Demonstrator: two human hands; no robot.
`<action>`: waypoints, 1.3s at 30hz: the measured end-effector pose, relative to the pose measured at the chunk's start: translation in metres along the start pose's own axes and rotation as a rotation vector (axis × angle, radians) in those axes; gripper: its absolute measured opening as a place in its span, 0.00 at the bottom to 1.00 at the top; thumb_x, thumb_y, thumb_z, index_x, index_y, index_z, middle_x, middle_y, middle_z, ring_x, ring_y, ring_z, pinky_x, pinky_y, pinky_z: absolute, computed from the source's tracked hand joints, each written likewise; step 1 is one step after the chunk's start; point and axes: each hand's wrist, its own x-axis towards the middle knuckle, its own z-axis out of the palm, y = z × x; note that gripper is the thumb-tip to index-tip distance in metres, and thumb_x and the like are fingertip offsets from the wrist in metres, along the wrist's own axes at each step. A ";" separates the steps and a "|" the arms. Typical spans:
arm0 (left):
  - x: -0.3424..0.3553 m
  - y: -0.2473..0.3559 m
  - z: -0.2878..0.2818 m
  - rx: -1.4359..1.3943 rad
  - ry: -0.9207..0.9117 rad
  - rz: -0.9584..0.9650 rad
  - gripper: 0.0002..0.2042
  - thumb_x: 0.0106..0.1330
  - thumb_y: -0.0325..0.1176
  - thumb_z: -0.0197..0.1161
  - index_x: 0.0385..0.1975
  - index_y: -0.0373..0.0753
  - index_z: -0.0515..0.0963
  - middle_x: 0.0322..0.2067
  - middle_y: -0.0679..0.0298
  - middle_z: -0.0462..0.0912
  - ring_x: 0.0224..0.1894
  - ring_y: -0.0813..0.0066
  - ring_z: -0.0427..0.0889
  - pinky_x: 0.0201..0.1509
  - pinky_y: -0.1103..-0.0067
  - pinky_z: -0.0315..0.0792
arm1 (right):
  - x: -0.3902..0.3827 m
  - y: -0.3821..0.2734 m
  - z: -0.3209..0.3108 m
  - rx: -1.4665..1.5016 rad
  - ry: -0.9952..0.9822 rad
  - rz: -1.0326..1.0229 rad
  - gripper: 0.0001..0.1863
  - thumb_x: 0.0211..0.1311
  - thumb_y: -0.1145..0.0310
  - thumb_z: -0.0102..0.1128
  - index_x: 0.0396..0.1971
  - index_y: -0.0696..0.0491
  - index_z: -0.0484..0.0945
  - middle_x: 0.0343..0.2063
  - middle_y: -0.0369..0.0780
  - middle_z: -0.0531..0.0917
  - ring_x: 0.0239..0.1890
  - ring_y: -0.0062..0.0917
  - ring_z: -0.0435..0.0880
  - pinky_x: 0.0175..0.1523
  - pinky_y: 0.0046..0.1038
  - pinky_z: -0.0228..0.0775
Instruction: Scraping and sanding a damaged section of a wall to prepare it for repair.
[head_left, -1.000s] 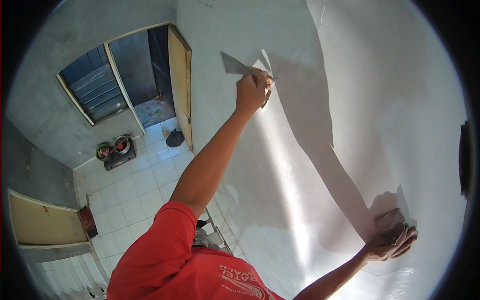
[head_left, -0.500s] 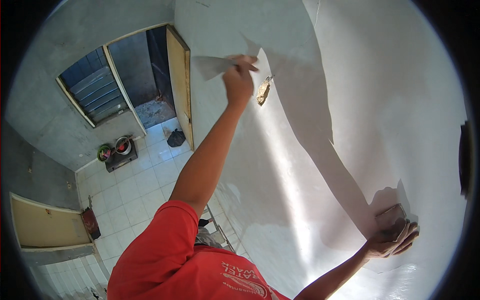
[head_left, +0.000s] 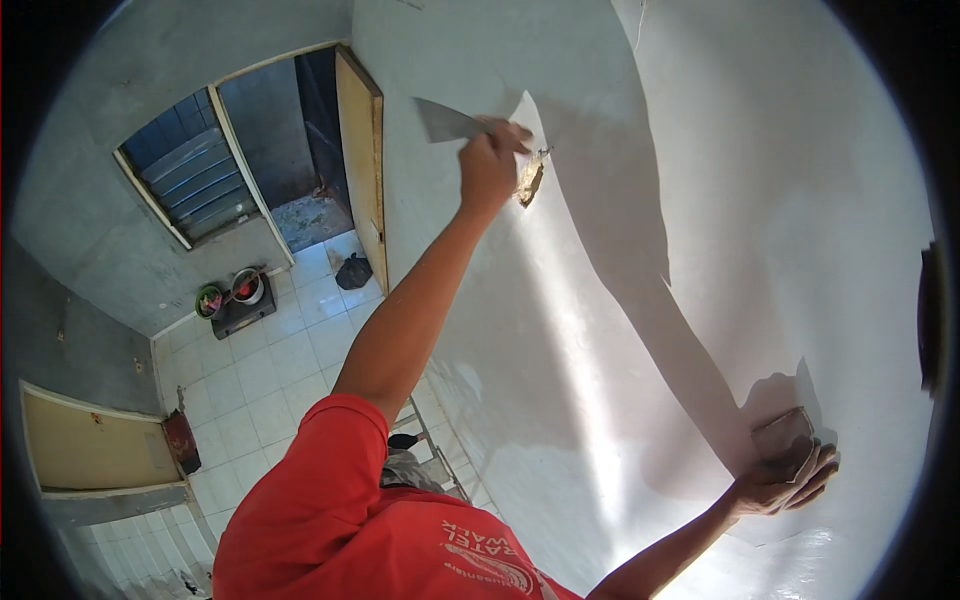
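Near 12 o'clock from the middle of the view, the left hand (head_left: 490,162) is grasping a scraper with a thin, grey, flaring metal blade (head_left: 445,121), its fingers curling around a handle that they are mostly hiding. The blade is pointing toward 10 o'clock from the knuckles; whether its edge is touching the wall, I cannot tell. Just beside this hand, toward its 4 o'clock, a jagged, tan-edged hole (head_left: 530,185) is showing in the smooth, pale grey plastered wall (head_left: 500,380).

Out at 4 o'clock, the right hand (head_left: 780,492) is grasping a thin, flat, roughly rectangular greyish plate (head_left: 785,438) by its lower part, several fingers spreading to the right; the thumb's hold I cannot make out. The plate is sitting at 12 o'clock from that hand, in the arm's shadow.

A bright red short-sleeved shirt (head_left: 340,480) is filling the space between 6 and 8 o'clock. Toward 9 o'clock, a black plastic bag (head_left: 353,272) is lying on the white square-tiled floor (head_left: 240,385); farther out, a round green bucket (head_left: 208,301) and a round white bucket (head_left: 248,287) are standing side by side. At 10 o'clock, a glass-slatted window (head_left: 195,165) is adjoining a doorway.
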 end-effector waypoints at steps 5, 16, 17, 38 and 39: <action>0.003 -0.011 0.003 0.272 -0.197 -0.120 0.14 0.79 0.36 0.53 0.45 0.28 0.76 0.35 0.56 0.89 0.38 0.71 0.90 0.44 0.76 0.77 | 0.000 0.001 0.001 0.029 0.043 -0.016 0.15 0.76 0.70 0.56 0.59 0.51 0.75 0.53 0.37 0.87 0.62 0.46 0.81 0.63 0.51 0.73; 0.002 -0.014 0.004 0.157 -0.073 -0.036 0.13 0.76 0.34 0.54 0.36 0.30 0.79 0.29 0.52 0.87 0.32 0.59 0.90 0.40 0.70 0.80 | 0.001 -0.005 0.001 0.085 0.052 0.050 0.14 0.78 0.72 0.51 0.58 0.50 0.77 0.54 0.37 0.87 0.64 0.45 0.80 0.66 0.52 0.70; 0.002 -0.015 0.002 0.109 -0.069 -0.045 0.13 0.76 0.35 0.54 0.36 0.30 0.79 0.29 0.51 0.87 0.32 0.59 0.89 0.40 0.70 0.80 | 0.001 -0.005 0.001 0.101 0.047 0.052 0.14 0.78 0.72 0.50 0.57 0.50 0.78 0.54 0.37 0.87 0.64 0.45 0.80 0.66 0.52 0.70; -0.008 -0.021 0.009 -0.242 0.095 0.099 0.11 0.78 0.31 0.51 0.38 0.30 0.77 0.34 0.56 0.87 0.34 0.72 0.88 0.40 0.76 0.79 | -0.005 -0.001 0.004 0.071 0.031 0.054 0.14 0.78 0.70 0.49 0.58 0.53 0.76 0.54 0.38 0.86 0.64 0.46 0.79 0.68 0.51 0.68; -0.007 -0.020 0.010 -0.084 -0.060 -0.025 0.12 0.79 0.31 0.51 0.39 0.30 0.79 0.35 0.56 0.88 0.35 0.70 0.88 0.41 0.76 0.79 | -0.005 -0.001 0.004 0.075 0.030 0.061 0.14 0.79 0.70 0.48 0.58 0.53 0.76 0.55 0.38 0.86 0.65 0.46 0.79 0.68 0.51 0.67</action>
